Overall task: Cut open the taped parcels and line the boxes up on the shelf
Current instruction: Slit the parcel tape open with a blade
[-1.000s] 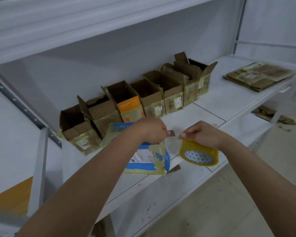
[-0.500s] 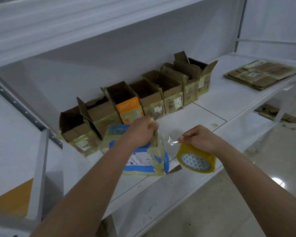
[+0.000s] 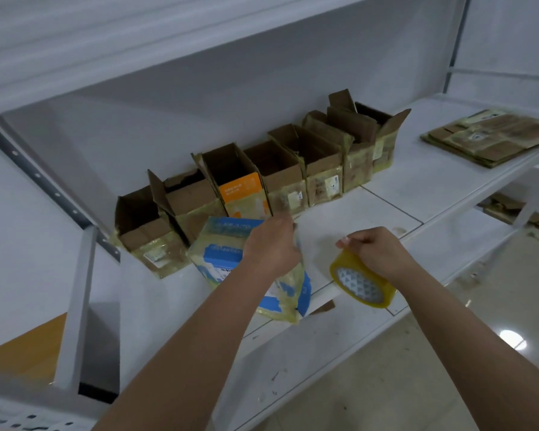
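Hands at the shelf (image 3: pixel 417 194)
Left hand (image 3: pixel 271 247) grips blue parcel (image 3: pixel 218 253); right hand (image 3: pixel 374 253) holds tape roll (image 3: pixel 361 283) beside it.

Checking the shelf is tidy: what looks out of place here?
The blue-and-white parcel lies tilted in front of the row of opened boxes, wrapped in loose yellowed tape, not lined up. Torn cardboard scraps litter the lower shelf at right.

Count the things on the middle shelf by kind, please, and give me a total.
Open boxes in the row: 7
Blue parcel, still taped: 1
Tape roll, yellow, held above the shelf edge: 1
Stack of flattened cardboard: 1
Total: 10
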The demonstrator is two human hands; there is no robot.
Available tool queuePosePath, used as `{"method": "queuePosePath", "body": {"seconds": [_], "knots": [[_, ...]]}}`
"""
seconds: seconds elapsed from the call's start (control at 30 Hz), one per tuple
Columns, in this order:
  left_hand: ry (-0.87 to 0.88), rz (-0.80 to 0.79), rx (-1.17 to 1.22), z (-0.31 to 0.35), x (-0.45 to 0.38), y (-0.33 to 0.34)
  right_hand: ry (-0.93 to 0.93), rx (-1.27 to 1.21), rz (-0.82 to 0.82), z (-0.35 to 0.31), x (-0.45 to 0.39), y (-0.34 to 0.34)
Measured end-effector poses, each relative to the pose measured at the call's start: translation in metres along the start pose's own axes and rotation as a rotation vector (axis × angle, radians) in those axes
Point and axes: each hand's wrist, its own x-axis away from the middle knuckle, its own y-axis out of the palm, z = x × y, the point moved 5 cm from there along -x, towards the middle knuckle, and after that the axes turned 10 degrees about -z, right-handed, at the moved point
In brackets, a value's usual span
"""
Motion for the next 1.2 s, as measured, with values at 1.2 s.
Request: {"method": "queuePosePath", "body": {"seconds": [1.2], "knots": [[0.040,0.401,0.697,-0.058,0.034,-0.039,-0.232,-0.256,-0.194,-0.109,0.037,-0.001]]}}
